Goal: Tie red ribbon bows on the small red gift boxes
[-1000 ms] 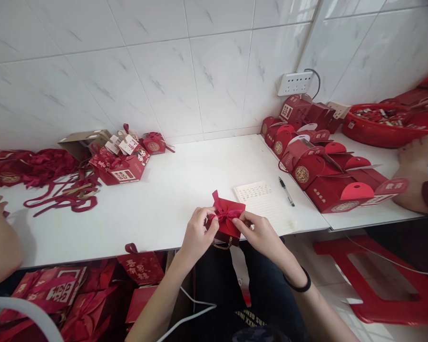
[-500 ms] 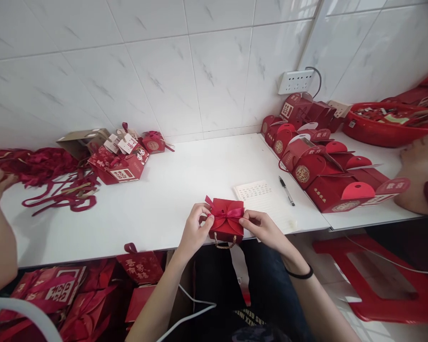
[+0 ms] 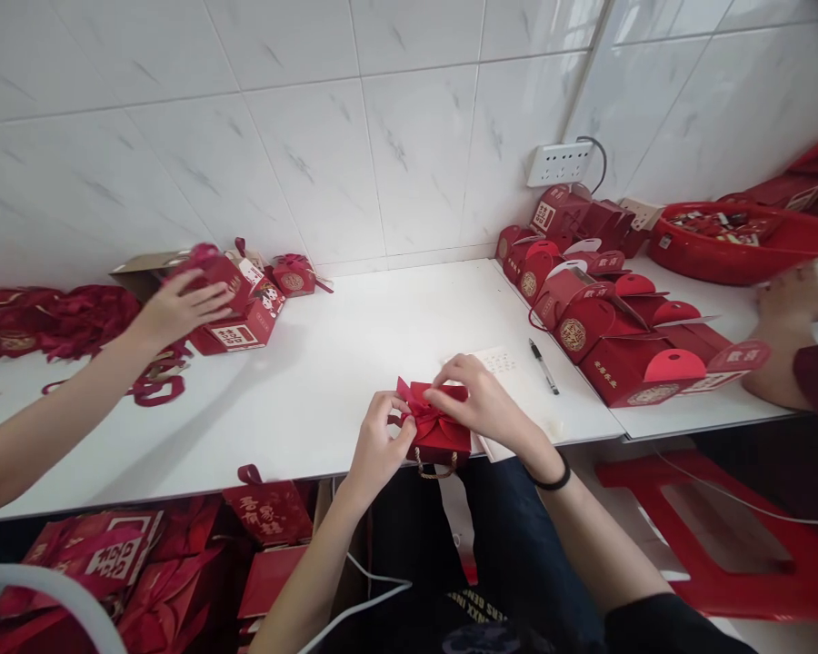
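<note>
A small red gift box [image 3: 443, 443] with a gold cord handle sits at the table's front edge, a red ribbon bow [image 3: 428, 416] on its top. My left hand [image 3: 386, 431] pinches the ribbon at the box's left side, thumb and forefinger together. Over the top right of the box, my right hand [image 3: 469, 392] has its fingers bent together at the ribbon near the bow's middle. A written notebook page [image 3: 518, 400] lies partly behind my right hand, with a pen [image 3: 543, 366] to its right.
Another person's hand [image 3: 187, 304] holds a red box at the left, over more boxes and ribbons. Open red boxes [image 3: 644, 371] stand at the right, before a red basin [image 3: 729, 263] and a second person's arm. A red stool [image 3: 729, 545] and filled boxes [image 3: 170, 590] are below.
My right hand has moved from the bow's right end up and left over the box. The person at the left has reached in with a red box. The right person's hand has left the basin.
</note>
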`<state>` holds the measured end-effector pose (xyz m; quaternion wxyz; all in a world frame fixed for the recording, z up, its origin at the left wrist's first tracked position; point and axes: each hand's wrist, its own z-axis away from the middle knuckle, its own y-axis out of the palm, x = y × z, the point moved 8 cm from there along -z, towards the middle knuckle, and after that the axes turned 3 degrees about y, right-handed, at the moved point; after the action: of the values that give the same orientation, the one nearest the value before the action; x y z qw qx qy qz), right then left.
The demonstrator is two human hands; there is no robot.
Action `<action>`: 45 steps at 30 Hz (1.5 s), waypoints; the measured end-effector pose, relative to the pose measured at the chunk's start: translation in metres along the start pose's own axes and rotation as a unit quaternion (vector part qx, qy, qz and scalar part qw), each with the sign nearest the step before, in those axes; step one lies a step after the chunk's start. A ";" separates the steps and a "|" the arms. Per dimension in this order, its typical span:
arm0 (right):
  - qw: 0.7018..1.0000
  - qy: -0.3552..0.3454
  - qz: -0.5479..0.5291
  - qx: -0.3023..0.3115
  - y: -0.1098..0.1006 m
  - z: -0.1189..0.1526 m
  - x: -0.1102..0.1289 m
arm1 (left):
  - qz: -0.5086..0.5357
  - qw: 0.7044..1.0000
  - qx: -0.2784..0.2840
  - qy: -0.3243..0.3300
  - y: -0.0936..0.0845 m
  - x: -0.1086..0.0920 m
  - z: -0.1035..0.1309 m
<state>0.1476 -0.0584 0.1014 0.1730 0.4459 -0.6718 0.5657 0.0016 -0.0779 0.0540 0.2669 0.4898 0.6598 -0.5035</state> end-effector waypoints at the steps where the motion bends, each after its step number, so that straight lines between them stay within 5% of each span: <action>1: 0.999 -0.004 0.031 0.035 0.009 -0.006 0.005 | -0.003 1.000 -0.003 0.006 0.000 -0.002 0.001; 8: 0.972 0.055 0.015 0.229 0.051 -0.033 -0.009 | -0.052 0.998 -0.018 0.030 0.000 -0.003 0.008; 16: 0.972 0.067 -0.012 0.224 0.050 -0.041 -0.007 | -0.094 0.992 -0.037 0.075 0.001 -0.012 0.009; 22: 0.952 -0.008 -0.029 0.306 0.066 -0.049 -0.002 | -0.102 0.991 -0.036 0.075 0.001 -0.011 0.011; 35: 0.973 0.039 0.013 0.229 0.050 -0.042 -0.006 | -0.136 0.984 -0.051 0.101 0.003 -0.017 0.013; 40: 0.974 0.041 -0.029 0.219 0.052 -0.043 -0.011 | -0.155 0.976 -0.012 0.149 0.009 -0.032 0.010; 45: 0.975 0.053 -0.055 0.208 0.053 -0.042 -0.013 | -0.167 0.979 0.023 0.116 0.015 -0.033 0.002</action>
<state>0.1017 -0.0169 0.0722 0.1427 0.4783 -0.5036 0.7052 0.0277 -0.0917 0.0754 0.0896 0.4338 0.7472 -0.4954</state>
